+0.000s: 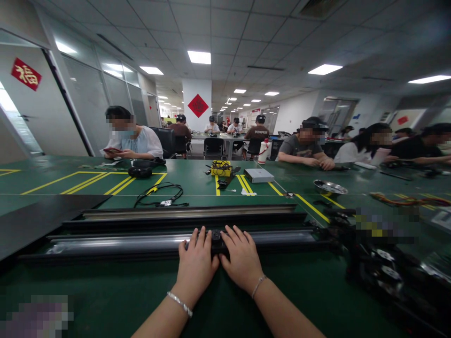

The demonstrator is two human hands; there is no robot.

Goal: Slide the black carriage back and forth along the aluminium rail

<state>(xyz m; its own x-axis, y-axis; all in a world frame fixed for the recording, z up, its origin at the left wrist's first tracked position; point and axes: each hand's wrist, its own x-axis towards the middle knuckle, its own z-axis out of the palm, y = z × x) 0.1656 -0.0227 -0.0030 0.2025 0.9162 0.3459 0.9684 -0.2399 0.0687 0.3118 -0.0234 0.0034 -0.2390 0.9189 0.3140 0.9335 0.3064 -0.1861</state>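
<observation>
A long shiny metal rail in a black frame [116, 244] lies across the green table in front of me. My left hand [198, 256] rests palm down over its middle, fingers stretched out across the metal. Beside it, my right hand [240, 256] lies the same way, fingers spread over the rail. Between the two hands a small black block [216, 237] shows on the rail, partly covered by my fingers and thumbs. Both thumbs lie along the near edge, almost touching. Just behind sits a second long rail [190, 213], which neither hand touches.
A dark flat panel [45, 216] lies at the left, black mechanical parts [384, 267] at the right. Farther back are a coiled black cable [160, 192], a yellow box [221, 167], a grey box [259, 175] and a metal bowl [330, 187]. Several people sit around the tables.
</observation>
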